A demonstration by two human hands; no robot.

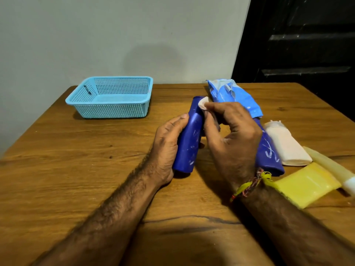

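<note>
A person's left hand [169, 143] grips a dark blue bottle [190, 143], fingers curled round its body, just to the right of a light blue basket [111, 110] on a wooden tabletop [76, 169]. The bottle lies tilted, its lower end near the tabletop and its top pointing away towards the basket's near right corner. The right hand [232, 139] pinches a small white pad [202, 104] between thumb and fingers and presses it against the bottle's upper end, in what looks like the wiping step. Further right of the basket lie an opened blue wipes packet [234, 96], a second blue bottle [269, 154] (partly hidden behind the right hand), a white bottle [286, 144], a yellow bar [305, 184] and a pale tube [330, 166]. The next move likely calls for turning the bottle in the left hand's grip so the pad reaches its unwiped faces, then carrying it leftwards into the basket, which holds nothing visible.
</note>
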